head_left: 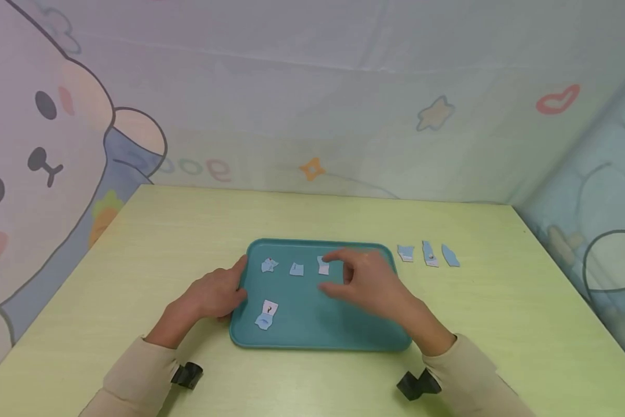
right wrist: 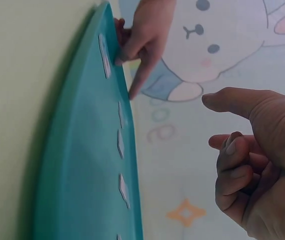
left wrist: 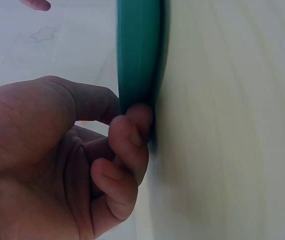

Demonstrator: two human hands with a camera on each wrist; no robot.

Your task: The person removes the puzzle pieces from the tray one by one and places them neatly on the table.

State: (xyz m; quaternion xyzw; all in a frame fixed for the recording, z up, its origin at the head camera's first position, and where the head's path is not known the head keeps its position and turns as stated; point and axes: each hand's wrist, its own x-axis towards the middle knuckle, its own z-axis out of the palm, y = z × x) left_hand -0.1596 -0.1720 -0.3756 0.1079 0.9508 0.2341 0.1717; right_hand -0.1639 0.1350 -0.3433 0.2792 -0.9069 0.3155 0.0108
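Note:
My left hand grips the left rim of a teal tray; in the left wrist view its fingers curl at the tray's edge. Over the tray's right half hovers my right hand, thumb and index finger apart, the other fingers curled, nothing held. Just beyond its fingertips lies a blue-and-white cut paper piece. To the left are a small piece and an irregular piece. A longer piece with a dark mark lies lower left. The right wrist view shows another piece at its bottom edge.
On the pale yellow table, right of the tray, three paper pieces lie in a row: a squarish one, a tall one and a pointed one. A printed cloth backdrop rises behind the table.

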